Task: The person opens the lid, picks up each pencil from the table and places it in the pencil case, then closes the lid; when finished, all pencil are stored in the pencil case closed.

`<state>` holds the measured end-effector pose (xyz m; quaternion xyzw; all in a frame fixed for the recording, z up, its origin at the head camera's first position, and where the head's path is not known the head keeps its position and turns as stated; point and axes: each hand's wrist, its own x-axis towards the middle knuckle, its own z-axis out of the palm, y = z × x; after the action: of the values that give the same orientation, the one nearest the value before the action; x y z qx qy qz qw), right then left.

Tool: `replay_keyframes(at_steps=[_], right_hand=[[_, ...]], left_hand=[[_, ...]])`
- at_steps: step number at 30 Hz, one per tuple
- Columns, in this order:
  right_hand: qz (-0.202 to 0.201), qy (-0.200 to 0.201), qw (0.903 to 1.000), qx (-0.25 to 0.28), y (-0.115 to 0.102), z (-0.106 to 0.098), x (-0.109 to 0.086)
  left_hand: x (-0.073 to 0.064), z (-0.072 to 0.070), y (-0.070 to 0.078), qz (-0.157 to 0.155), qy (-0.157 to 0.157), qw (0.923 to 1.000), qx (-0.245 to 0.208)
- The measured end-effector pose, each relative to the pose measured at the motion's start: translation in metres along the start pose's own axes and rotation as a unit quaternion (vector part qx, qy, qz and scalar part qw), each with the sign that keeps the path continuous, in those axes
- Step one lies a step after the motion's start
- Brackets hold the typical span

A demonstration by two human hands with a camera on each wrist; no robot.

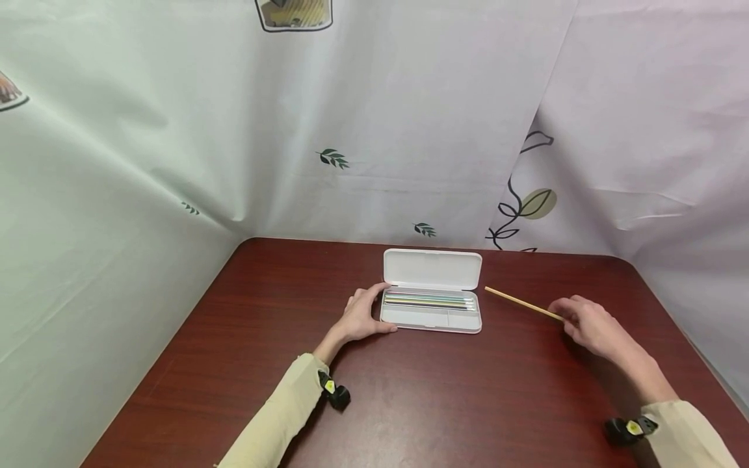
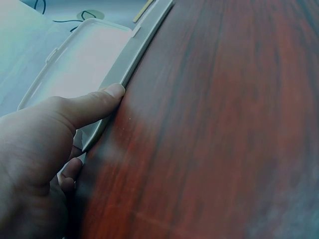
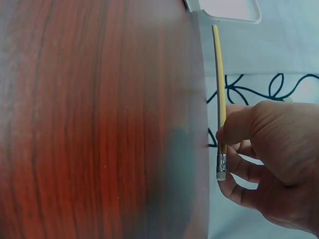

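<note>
A white pencil case [image 1: 414, 316] lies on the table with its lid [image 1: 433, 268] raised at the back. Several coloured pencils [image 1: 430, 301] lie side by side in its rear compartment. My left hand [image 1: 358, 318] grips the case's left end; in the left wrist view, the thumb [image 2: 102, 102] presses along the front edge. To the right of the case, my right hand [image 1: 593, 327] pinches a yellow pencil [image 1: 521, 301] close to its eraser end. The right wrist view shows a metal ferrule and pale eraser [image 3: 221, 172] on this pencil, whose far end points toward the case.
The dark red-brown table [image 1: 433, 390] has rounded far corners. White cloth [image 1: 409, 130] with printed leaves hangs behind it and at both sides. A small black camera is strapped to each sleeve [image 1: 281, 413].
</note>
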<state>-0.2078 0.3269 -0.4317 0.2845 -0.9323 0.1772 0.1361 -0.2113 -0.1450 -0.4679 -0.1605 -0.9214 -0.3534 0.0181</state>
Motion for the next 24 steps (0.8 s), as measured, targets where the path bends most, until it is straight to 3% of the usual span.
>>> replay_keyframes(at_steps=[24], right_hand=[[-0.049,-0.005,0.9987,0.015,-0.035,0.008,0.036]], left_hand=[[0.000,0.000,0.002,0.001,0.002,1.0000,0.003]])
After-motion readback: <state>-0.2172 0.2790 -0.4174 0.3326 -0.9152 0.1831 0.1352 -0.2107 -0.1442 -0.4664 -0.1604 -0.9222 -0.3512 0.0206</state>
